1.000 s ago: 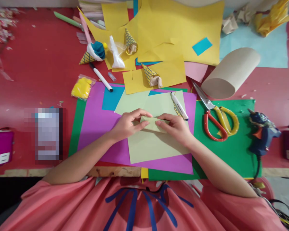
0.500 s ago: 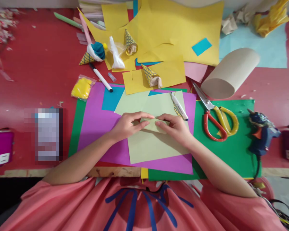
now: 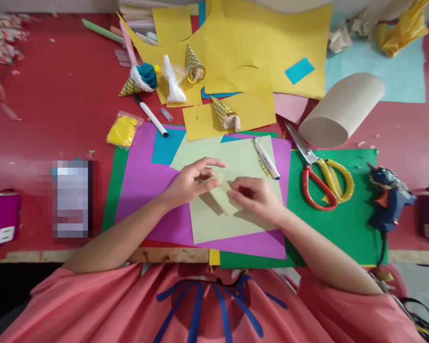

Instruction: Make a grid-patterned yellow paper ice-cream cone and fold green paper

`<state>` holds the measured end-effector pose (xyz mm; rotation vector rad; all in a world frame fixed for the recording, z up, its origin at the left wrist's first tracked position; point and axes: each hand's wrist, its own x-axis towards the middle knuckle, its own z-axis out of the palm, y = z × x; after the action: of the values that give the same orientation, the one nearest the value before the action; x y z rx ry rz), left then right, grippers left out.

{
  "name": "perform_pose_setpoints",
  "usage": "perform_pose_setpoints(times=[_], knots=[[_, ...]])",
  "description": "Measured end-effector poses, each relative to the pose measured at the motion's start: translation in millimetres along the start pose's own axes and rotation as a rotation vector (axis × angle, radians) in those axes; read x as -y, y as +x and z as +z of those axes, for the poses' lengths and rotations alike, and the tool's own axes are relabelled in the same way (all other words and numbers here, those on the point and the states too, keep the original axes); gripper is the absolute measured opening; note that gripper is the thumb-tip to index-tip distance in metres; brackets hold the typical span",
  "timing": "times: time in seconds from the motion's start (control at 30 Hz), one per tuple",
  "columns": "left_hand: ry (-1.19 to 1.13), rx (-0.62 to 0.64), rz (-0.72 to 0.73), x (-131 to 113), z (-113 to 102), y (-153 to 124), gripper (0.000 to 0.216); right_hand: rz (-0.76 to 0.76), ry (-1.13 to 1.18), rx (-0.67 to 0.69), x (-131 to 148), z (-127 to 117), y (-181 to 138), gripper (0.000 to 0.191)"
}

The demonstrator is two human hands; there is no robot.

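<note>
A small pale green piece of paper [image 3: 224,200] slants between my hands, above a larger pale green sheet [image 3: 214,228]. My left hand [image 3: 193,180] holds its upper left part at the thumb, the index finger stretched out above. At the right edge, my right hand [image 3: 257,196] pinches the same piece between thumb and curled fingers. Whether the piece is folded I cannot tell. Just beyond my right hand lies a white marker [image 3: 266,158], partly over a yellow patterned scrap [image 3: 263,166].
Scissors [image 3: 312,162] and a glue gun [image 3: 389,195] lie to the right, near a cardboard tube [image 3: 343,109]. Patterned paper cones [image 3: 221,112] rest on yellow sheets [image 3: 264,43] at the back. A yellow packet [image 3: 122,131], a capped pen [image 3: 152,118] and a blurred-out phone [image 3: 72,199] are leftward.
The small paper has turned from nearly level to a steep slant, its lower end toward me. My right hand has moved slightly down; my left index finger has lifted away.
</note>
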<state>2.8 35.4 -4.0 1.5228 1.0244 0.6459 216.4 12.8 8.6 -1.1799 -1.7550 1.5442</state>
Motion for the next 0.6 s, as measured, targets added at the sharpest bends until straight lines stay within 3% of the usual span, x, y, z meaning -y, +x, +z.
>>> perform_pose_setpoints(times=[0.07,0.17,0.33,0.6], knots=[[-0.081,0.037,-0.03,-0.5,-1.0,1.3,0.042,0.047,0.105,-0.118,-0.4,2.0,-0.7,0.024],[-0.021,0.114,-0.03,-1.0,-0.8,2.5,0.028,0.08,0.229,-0.239,-2.3,3.5,-0.8,0.025],[0.119,0.07,-0.064,-2.3,1.0,2.4,0.032,0.095,0.246,-0.228,-3.2,3.1,-0.4,0.025],[0.118,0.037,-0.056,-1.7,1.0,1.1,0.036,0.099,0.185,-0.183,-2.8,2.9,2.2,0.025]])
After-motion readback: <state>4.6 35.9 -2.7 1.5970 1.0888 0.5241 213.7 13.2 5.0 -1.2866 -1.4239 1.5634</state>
